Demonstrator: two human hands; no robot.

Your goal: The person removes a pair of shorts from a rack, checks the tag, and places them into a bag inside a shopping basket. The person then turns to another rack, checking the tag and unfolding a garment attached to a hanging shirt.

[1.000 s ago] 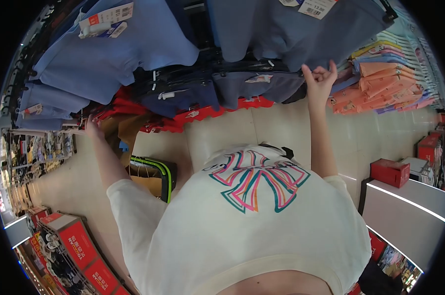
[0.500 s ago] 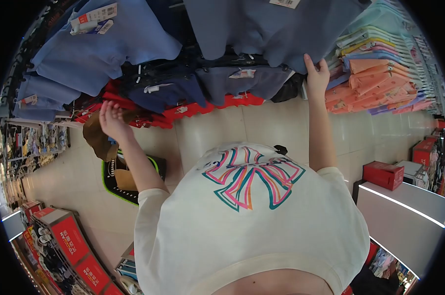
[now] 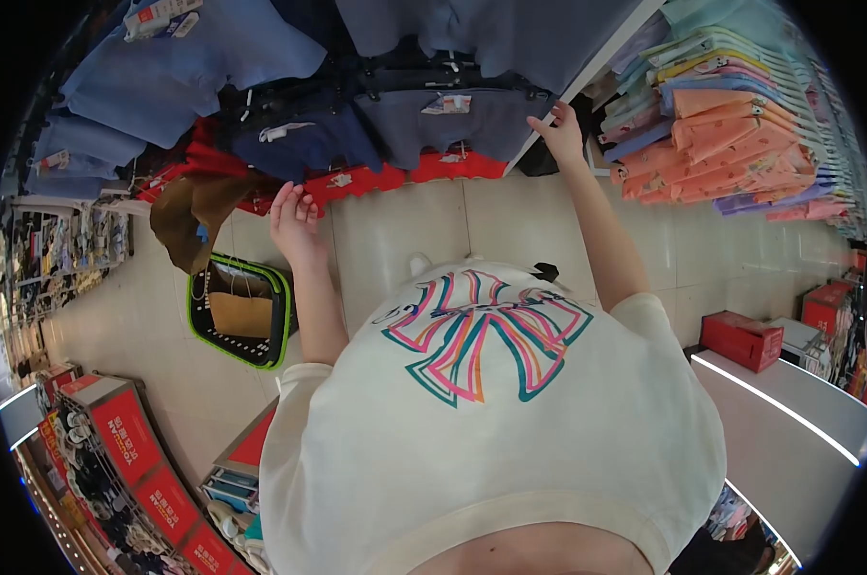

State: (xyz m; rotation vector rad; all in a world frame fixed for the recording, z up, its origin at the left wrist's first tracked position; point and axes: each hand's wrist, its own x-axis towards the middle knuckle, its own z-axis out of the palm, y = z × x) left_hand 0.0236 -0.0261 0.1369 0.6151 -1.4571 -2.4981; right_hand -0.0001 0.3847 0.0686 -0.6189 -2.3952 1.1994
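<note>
Hanging on the rack, dark grey-blue fabric shorts (image 3: 452, 129) sit by the right hand (image 3: 560, 134), thumb spread wide; can't tell if they touch. Left hand (image 3: 296, 218)'s loosely open near red clothes (image 3: 361, 181). Green-rimmed black plastic basket (image 3: 285, 316) holds something tan (image 3: 242, 315).

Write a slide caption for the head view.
Left hand and right hand near hanging clothes, a green-rimmed basket below.

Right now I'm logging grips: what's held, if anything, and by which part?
Nothing looks held: left hand empty, right hand open near the hanging shorts.
</note>
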